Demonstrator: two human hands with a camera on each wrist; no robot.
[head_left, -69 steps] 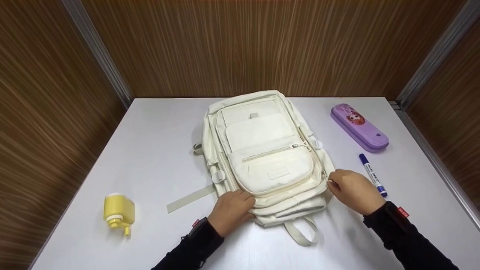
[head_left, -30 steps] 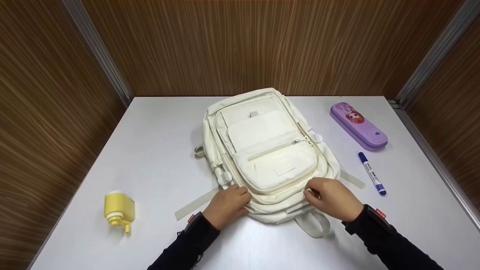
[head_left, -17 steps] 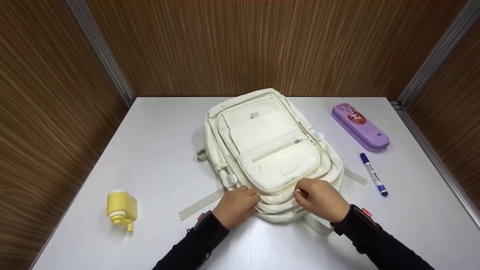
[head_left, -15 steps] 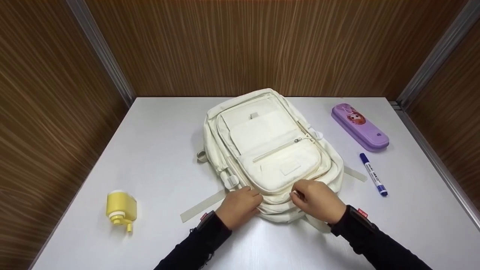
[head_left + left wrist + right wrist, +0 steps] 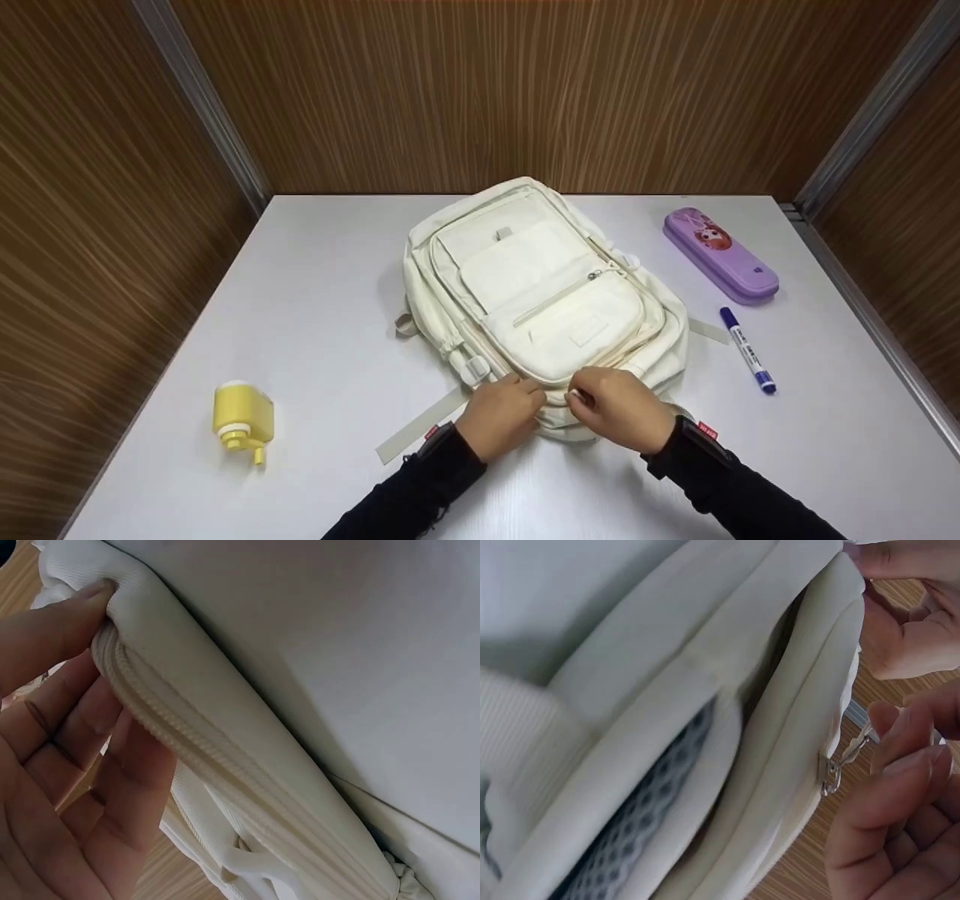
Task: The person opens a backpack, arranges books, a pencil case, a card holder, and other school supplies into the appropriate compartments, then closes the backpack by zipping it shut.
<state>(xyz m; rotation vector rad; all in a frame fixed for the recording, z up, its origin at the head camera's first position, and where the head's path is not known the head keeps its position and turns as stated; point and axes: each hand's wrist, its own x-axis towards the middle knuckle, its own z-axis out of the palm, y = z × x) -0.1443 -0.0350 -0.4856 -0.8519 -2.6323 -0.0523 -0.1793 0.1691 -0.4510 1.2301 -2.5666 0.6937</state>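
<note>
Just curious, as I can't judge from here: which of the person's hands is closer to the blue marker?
Right. The right hand pinches a zipper pull on the white backpack, on the side of the blue marker; the left hand grips the backpack's edge farther away.

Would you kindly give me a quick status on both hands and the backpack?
Left hand grips the near edge of the backpack. Right hand pinches the zipper pull beside it. Zipper path unobstructed; marker and pencil case lie apart.

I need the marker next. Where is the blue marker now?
In the head view, the blue marker lies on the table's right side, just below the purple pencil case, beside the backpack.
</note>
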